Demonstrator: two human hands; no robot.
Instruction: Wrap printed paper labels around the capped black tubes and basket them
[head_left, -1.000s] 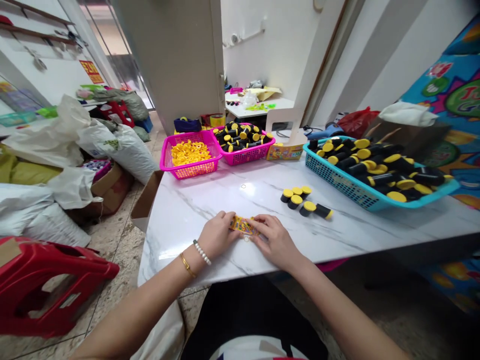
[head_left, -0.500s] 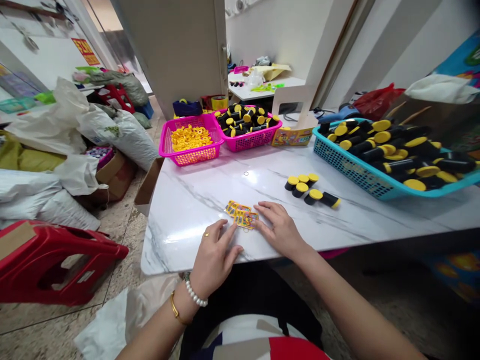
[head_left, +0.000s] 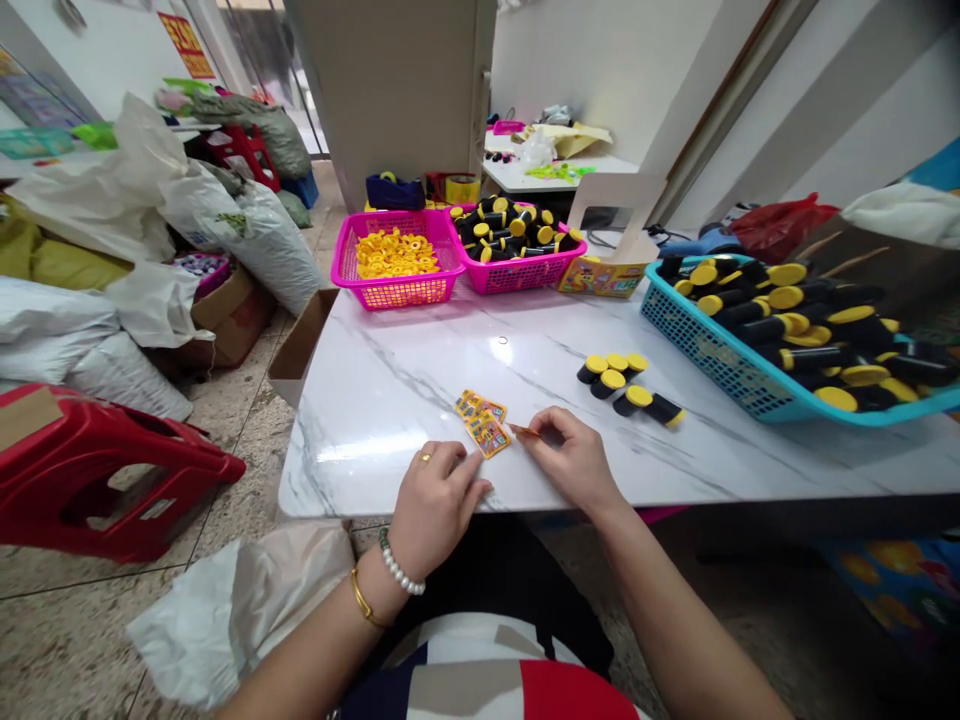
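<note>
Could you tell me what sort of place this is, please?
Probably a small home assembly workshop: baskets of black-and-yellow parts and stickers on a marble table, stuffed sacks on the floor, a red plastic stool.

Small yellow-orange printed labels (head_left: pixel 481 421) are lying flat on the white marble table (head_left: pixel 375 400), close to its front edge. They're bunching in a loose, overlapping cluster, corners skewing different ways. A single label (head_left: pixel 523 430) is showing just right of that cluster, thin and orange, seen nearly edge-on. The right hand (head_left: pixel 574 460) is pinching its right end between fingertips.
</note>
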